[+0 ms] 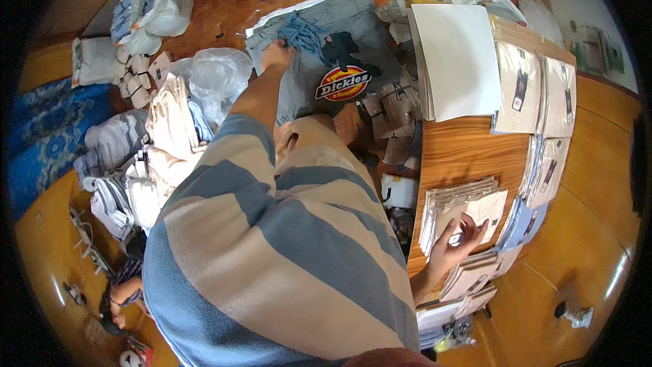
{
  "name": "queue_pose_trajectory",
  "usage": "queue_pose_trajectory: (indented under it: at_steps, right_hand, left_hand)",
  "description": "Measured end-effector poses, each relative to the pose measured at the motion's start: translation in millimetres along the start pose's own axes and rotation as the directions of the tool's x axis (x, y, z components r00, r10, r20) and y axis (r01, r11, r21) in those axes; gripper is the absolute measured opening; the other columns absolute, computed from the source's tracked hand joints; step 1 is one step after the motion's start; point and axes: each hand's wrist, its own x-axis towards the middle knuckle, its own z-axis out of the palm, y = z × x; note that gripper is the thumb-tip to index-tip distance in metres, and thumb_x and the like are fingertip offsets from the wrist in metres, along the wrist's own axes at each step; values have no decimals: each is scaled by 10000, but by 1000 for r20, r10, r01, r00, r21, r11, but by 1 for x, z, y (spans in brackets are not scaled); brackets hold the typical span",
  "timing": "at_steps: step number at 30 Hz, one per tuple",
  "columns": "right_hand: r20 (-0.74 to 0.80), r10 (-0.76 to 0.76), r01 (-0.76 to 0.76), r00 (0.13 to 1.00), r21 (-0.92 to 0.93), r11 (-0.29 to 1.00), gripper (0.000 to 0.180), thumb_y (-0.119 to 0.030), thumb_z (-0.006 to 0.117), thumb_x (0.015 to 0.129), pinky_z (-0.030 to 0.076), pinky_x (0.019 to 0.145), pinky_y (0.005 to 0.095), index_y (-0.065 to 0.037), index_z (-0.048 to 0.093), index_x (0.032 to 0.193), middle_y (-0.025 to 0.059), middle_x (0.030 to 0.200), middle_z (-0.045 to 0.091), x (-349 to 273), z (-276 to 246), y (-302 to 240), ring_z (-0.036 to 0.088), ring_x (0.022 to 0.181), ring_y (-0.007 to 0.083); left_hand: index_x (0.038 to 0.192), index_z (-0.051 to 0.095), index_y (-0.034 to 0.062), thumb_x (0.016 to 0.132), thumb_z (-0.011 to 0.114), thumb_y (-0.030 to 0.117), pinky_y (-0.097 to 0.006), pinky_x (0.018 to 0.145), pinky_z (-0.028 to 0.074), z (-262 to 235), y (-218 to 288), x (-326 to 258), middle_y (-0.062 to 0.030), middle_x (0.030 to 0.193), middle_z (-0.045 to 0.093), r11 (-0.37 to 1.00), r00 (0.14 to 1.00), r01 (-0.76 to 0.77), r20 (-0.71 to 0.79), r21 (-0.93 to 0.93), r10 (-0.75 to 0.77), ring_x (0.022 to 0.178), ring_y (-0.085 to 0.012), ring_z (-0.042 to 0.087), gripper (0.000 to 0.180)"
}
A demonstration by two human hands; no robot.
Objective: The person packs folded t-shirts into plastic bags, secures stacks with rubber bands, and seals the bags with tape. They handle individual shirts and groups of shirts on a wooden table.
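Note:
My left hand reaches forward to a grey plastic bag or sheet with a red and yellow printed emblem. Its fingers are bent together at the edge of a tangled bunch of blue strips. A small black piece of cloth or strap lies beside the bunch. On the right, my right hand hovers at or rests against a stack of clear-wrapped beige packets. Its thumb and fingers are curved and apart, with nothing visible between them.
A wooden table on my right bears a white board or sheet stack and rows of wrapped garments. To my left lie heaped beige cloths, clear plastic and a full white sack. Another person is low at the left.

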Motion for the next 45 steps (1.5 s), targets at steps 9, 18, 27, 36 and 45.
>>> queue_pose_trajectory:
  at_steps: [9,18,27,36,45]
  right_hand:
    - [68,258,-267,964,253,930,464,-74,555,1072,482,999,353,2,446,1517,125,1160,676,-23,24,-18,628,1080,202]
    - [212,28,-38,977,42,998,272,-124,609,1049,508,985,372,33,651,1267,158,1240,662,27,62,-67,629,1151,251]
    - [400,-721,440,565,593,674,464,-150,852,842,498,998,443,-56,665,1256,181,1247,667,89,108,-208,622,1181,383]
    - [633,-112,-387,766,593,706,253,-196,611,974,453,623,301,46,681,991,85,807,671,11,-21,-48,608,720,146]
    - [60,355,-359,933,75,930,186,-151,696,1011,504,660,295,29,742,1022,69,811,709,-56,-158,86,616,706,131]
  left_hand:
    - [1071,794,121,916,757,431,-441,891,555,-18,32,9,-105,1121,723,991,985,-58,-169,-118,38,1083,-324,675,348]
    - [980,736,29,1041,643,244,-344,765,549,-189,91,-41,-77,906,739,632,810,-477,-26,-611,586,864,-225,710,242]
    - [951,668,44,1035,654,256,-376,608,485,-323,230,-220,-73,844,700,94,-350,-438,266,-894,898,731,-206,665,228]
    - [975,476,105,1104,479,260,-290,607,436,-379,231,-185,8,853,483,-503,333,684,-387,-528,860,689,-94,456,202]
    - [1272,710,188,856,816,272,-436,750,581,-189,375,-311,-91,1041,776,-196,-278,-956,451,-220,848,895,-332,748,437]
